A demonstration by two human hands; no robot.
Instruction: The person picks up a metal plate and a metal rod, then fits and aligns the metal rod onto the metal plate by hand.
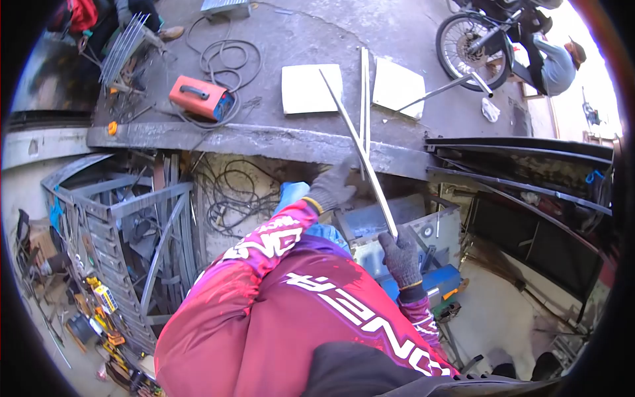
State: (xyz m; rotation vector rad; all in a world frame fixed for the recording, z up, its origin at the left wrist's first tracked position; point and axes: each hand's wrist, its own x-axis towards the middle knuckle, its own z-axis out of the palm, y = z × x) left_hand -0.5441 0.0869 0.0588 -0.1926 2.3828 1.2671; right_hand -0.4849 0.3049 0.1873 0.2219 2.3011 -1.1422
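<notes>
Grey-gloved right hand: fingers clamped on slim silver metal bar. Left hand: fingers, we cannot tell. Handling step, we judge; next move needs steady support.

Orange-red welder; white squares; grey gloves.

Concrete floor with raised edge. Left: orange welder, with cable looped behind and beside it; small orange item on the edge. Far side: grey metal box. Centre: two white panels, left and right, set apart, with slim bars between them, reaching over the edge. Right: motorcycle wheel; white crumpled item near it.
</notes>
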